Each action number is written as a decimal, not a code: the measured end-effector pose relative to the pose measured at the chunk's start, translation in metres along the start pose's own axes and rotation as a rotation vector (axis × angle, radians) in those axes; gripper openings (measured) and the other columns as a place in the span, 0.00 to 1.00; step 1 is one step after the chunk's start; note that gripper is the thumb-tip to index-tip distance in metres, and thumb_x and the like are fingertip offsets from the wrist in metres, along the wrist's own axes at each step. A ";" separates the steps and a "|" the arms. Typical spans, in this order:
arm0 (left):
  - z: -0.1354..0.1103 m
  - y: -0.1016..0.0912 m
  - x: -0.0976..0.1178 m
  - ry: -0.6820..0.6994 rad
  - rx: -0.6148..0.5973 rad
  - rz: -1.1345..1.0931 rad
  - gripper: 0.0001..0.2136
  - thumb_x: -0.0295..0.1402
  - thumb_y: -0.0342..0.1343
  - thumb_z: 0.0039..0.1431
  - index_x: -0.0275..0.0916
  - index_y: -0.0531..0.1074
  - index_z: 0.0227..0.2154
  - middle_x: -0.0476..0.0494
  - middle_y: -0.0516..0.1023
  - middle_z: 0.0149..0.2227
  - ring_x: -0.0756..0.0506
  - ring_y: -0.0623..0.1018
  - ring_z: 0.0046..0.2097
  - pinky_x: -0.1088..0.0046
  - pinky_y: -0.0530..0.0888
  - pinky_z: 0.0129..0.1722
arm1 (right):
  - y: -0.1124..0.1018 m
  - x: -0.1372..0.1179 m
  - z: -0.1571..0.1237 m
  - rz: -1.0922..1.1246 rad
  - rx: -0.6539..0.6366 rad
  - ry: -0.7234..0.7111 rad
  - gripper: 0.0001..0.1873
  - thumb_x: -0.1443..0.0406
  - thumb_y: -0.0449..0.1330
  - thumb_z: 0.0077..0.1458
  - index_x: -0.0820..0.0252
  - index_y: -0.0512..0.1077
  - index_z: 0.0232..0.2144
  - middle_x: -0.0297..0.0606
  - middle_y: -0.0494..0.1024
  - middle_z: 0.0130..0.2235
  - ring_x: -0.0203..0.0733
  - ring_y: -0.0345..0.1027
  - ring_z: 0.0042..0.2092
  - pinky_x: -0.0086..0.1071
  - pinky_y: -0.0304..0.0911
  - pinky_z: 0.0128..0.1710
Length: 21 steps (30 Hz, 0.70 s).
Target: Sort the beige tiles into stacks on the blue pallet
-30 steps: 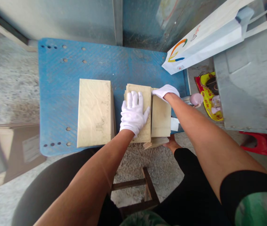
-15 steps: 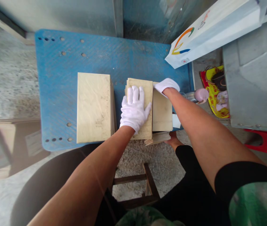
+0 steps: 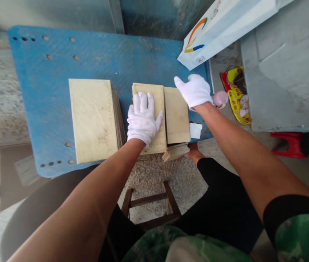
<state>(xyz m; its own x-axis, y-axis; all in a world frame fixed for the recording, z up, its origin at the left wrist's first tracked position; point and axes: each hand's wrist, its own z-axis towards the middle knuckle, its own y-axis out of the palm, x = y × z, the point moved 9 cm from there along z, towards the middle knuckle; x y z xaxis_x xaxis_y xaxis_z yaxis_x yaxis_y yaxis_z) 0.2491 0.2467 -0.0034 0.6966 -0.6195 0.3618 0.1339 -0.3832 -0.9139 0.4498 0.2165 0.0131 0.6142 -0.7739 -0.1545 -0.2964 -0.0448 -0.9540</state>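
Observation:
My left hand (image 3: pixel 143 118), in a white glove, lies flat with fingers spread on a stack of cream rectangular boards (image 3: pixel 157 140) in the middle of the blue table. My right hand (image 3: pixel 194 91), also gloved, hovers at the upper right corner of a neighbouring cream board (image 3: pixel 177 116). Its thumb stands apart from the fingers and nothing shows in its grasp. Further left stands a taller stack of larger cream boards (image 3: pixel 93 120), smudged on its right side. Several thin boards (image 3: pixel 175 151) fan out below the table's front edge.
The blue table (image 3: pixel 89 45) has holes at its left end. A white paper bag (image 3: pixel 225 32) leans over its far right corner. A pink-lidded bottle (image 3: pixel 220 99), white paper slip (image 3: pixel 195 130), grey metal cabinet (image 3: pixel 280 80), red stool (image 3: pixel 288 143) and wooden stool (image 3: pixel 149 200) surround it.
My right hand has lifted away from the right-hand board's top edge, and its thumb now shows. My left hand stays on the middle stack. The whole view has shifted.

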 end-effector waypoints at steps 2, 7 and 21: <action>0.000 -0.001 0.001 0.001 0.003 0.002 0.34 0.48 0.36 0.66 0.32 0.44 0.68 0.30 0.46 0.70 0.32 0.45 0.70 0.49 0.55 0.64 | -0.009 0.016 -0.034 0.063 0.086 0.040 0.38 0.42 0.46 0.61 0.67 0.65 0.57 0.51 0.72 0.54 0.56 0.62 0.59 0.47 0.59 0.56; -0.002 -0.002 0.002 0.008 0.012 -0.007 0.34 0.48 0.36 0.66 0.31 0.44 0.68 0.29 0.46 0.70 0.32 0.45 0.70 0.48 0.55 0.64 | 0.030 0.088 -0.136 0.248 0.067 0.293 0.43 0.43 0.55 0.55 0.64 0.56 0.64 0.49 0.71 0.57 0.50 0.66 0.57 0.40 0.61 0.57; -0.002 -0.001 0.003 0.008 0.032 -0.006 0.33 0.47 0.36 0.66 0.31 0.45 0.68 0.32 0.46 0.70 0.32 0.45 0.70 0.48 0.54 0.65 | 0.182 0.137 -0.260 0.242 -0.027 0.565 0.74 0.43 0.69 0.33 0.76 0.37 0.68 0.67 0.46 0.67 0.64 0.44 0.68 0.48 0.49 0.64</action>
<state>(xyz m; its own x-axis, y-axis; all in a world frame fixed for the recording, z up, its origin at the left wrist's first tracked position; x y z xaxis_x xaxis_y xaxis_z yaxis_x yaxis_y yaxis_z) 0.2497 0.2440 -0.0008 0.6899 -0.6230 0.3688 0.1607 -0.3650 -0.9171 0.2902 -0.0620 -0.1150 0.0465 -0.9791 -0.1982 -0.4021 0.1633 -0.9009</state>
